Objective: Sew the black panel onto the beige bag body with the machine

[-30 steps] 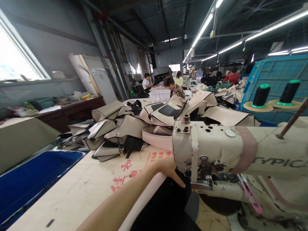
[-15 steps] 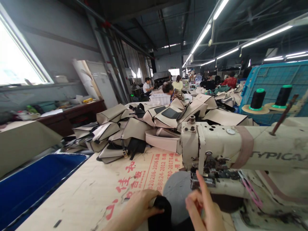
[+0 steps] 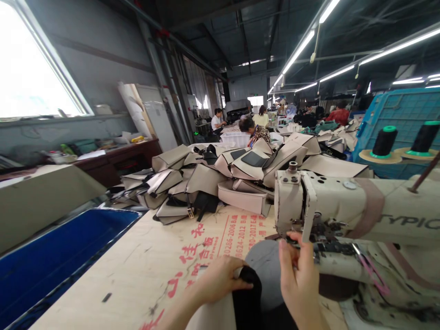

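My left hand (image 3: 220, 279) grips the edge of a black and pale bag piece (image 3: 248, 298) low in the middle of the view. Raised beside it, my right hand (image 3: 299, 270) has its fingertips pinched together just under the head of the cream sewing machine (image 3: 347, 208), near the needle area. What the pinched fingers hold is too small to see. A grey round pad (image 3: 263, 266) lies on the table under the machine head.
A heap of beige bags (image 3: 223, 178) fills the far half of the wooden table (image 3: 144, 266). A blue bin (image 3: 51, 256) stands at the left. Two black thread cones (image 3: 385, 142) and a blue crate (image 3: 395, 110) are at the right. Other workers sit far back.
My left hand drew back from under the machine head, gripping the black piece. My right hand came up into view and rose to the needle area. The view shifted slightly left.
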The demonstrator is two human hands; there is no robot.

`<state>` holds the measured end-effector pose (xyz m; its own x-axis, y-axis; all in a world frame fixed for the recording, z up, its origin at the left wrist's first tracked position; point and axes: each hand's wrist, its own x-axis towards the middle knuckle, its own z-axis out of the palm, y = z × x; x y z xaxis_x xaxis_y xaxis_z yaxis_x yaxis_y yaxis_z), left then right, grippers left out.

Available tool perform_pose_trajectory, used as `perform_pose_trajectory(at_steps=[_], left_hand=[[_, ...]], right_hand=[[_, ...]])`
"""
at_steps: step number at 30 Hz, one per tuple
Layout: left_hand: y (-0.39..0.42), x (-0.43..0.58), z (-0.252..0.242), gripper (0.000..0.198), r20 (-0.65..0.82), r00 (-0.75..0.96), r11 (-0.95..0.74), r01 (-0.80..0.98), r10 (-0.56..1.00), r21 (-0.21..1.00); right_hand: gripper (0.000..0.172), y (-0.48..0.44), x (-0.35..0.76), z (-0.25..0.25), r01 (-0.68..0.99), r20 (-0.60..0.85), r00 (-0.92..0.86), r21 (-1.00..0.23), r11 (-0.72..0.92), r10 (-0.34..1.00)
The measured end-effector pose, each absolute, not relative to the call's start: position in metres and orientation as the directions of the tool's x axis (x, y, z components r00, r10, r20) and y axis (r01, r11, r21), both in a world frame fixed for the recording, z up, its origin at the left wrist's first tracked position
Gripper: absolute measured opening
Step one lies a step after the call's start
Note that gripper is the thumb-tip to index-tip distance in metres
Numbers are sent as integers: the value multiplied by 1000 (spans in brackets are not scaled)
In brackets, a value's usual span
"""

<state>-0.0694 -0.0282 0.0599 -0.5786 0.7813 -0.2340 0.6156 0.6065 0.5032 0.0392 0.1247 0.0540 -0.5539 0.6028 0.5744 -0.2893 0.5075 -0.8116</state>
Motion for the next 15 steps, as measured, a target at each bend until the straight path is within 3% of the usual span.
perform_pose_trajectory(at_steps=[2,4,6,9,10,13,15], left_hand=[[-16,-74,56,32,-213,-559,585,656,801,478],[-8,-78,54,34,-205,-548,575,682,811,451],[-14,-77,57,34,-229,-548,589,688,805,425],[-46,-64,70,31,-270,-598,654,656,755,378],[-58,-57,76,31,-272,-626,681,636,731,363],[-77,-32,98,26,-241,-618,662,676,748,324],[-71,-20,117,21,-217,-552,593,754,805,283]], right_hand=[[12,142,41,45,-271,755,-563,-553,788,336],[10,164,52,40,-304,799,-595,-325,896,88],[12,182,70,40,-309,795,-604,-289,906,47],[21,188,93,43,-216,811,-561,-334,917,163],[23,183,95,44,-208,813,-567,-297,932,132],[31,156,88,48,-319,736,-661,-99,943,-146],[42,143,76,51,-406,647,-717,-83,910,-261]])
